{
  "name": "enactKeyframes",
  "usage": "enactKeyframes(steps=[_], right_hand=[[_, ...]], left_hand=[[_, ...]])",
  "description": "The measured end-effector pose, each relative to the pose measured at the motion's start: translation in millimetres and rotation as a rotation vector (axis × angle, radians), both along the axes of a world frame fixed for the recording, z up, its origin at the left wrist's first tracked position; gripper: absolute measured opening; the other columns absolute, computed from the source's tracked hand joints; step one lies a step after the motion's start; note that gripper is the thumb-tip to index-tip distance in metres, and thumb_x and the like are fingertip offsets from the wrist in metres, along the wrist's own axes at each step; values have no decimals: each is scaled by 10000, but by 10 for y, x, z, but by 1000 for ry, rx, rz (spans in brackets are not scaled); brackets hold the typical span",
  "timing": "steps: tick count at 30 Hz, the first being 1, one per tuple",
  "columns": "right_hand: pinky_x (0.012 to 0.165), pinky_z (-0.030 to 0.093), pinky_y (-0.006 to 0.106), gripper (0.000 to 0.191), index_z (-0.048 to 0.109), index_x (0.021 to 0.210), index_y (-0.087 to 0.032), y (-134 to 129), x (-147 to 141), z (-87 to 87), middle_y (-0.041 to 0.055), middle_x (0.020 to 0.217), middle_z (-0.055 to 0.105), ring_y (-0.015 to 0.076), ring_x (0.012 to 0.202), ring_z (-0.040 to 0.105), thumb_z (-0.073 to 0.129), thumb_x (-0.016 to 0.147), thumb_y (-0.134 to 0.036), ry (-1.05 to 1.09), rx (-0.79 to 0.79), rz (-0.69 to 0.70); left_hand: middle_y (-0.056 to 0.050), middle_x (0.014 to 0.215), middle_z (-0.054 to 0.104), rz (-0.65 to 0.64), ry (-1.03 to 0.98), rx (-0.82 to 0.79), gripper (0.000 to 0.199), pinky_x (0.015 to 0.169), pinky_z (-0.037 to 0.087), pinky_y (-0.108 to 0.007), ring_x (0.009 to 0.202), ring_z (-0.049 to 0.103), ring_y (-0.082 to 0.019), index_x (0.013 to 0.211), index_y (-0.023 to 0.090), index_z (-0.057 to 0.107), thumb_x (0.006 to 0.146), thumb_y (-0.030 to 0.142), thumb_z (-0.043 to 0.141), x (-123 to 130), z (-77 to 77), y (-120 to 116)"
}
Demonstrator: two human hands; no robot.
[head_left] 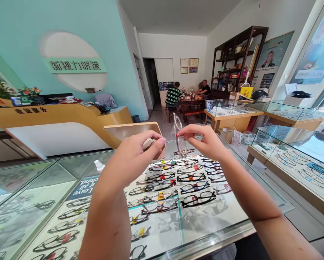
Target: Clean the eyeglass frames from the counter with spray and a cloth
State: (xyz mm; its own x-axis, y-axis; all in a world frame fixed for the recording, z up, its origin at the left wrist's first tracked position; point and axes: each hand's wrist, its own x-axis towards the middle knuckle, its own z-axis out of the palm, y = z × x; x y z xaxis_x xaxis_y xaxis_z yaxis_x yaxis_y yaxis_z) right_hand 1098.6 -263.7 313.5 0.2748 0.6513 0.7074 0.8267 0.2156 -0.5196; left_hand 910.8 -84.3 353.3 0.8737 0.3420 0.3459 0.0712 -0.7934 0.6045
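Note:
My left hand [135, 153] is closed on a small beige cloth [149, 143], bunched up and mostly hidden by the fingers. With fingertips pinched, my right hand [206, 141] holds a pair of clear-framed eyeglasses [181, 145] upright and edge-on above the glass display case [205, 240]. A gap separates the cloth from the eyeglasses. Below my hands, rows of eyeglasses [197, 198] with coloured tags lie on the case. A white bottle top [99, 165] shows left of my left forearm.
Behind my left hand stands a wooden-edged panel [132, 127]. More glass cases [294, 159] with eyeglasses line the right side. A curved wooden counter [70, 115] is at the left. Two people [174, 95] sit at a table at the back, near dark shelves [233, 61].

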Motion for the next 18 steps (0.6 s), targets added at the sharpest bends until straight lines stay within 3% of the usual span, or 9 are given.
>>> enactKeyframes(steps=[4, 8, 12, 18], right_hand=[[905, 559, 373, 288, 798, 1178, -280, 1, -210, 38, 22, 1119, 835, 201, 1007, 756, 569, 1035, -179, -100, 28, 10], [931, 554, 404, 280, 785, 1231, -293, -31, -174, -17, 24, 1174, 839, 218, 1043, 763, 599, 1044, -200, -199, 43, -3], [977, 573, 409, 216, 800, 1173, -299, -64, -103, -18, 18, 1162, 841, 220, 1079, 771, 632, 1051, -239, -133, 78, 42], [939, 563, 394, 116, 793, 1037, -270, -27, -57, -4, 26, 1056, 820, 212, 1000, 747, 677, 1033, -278, 31, 117, 122]], left_hand=[[2, 672, 626, -65, -90, -193, 477, 547, 415, -283, 580, 510, -166, 1106, 241, 763, 957, 684, 667, 149, -67, -38], [11, 679, 600, -67, -153, -243, 484, 569, 434, -272, 601, 515, -155, 1109, 223, 762, 893, 655, 761, 282, -128, -45], [23, 640, 566, -45, -182, -314, 394, 542, 396, -259, 575, 488, -145, 1079, 205, 749, 905, 558, 751, 394, -185, -77], [-23, 842, 691, -62, -264, -364, 371, 626, 466, -269, 701, 595, -163, 1047, 200, 724, 852, 503, 809, 528, -295, -116]])
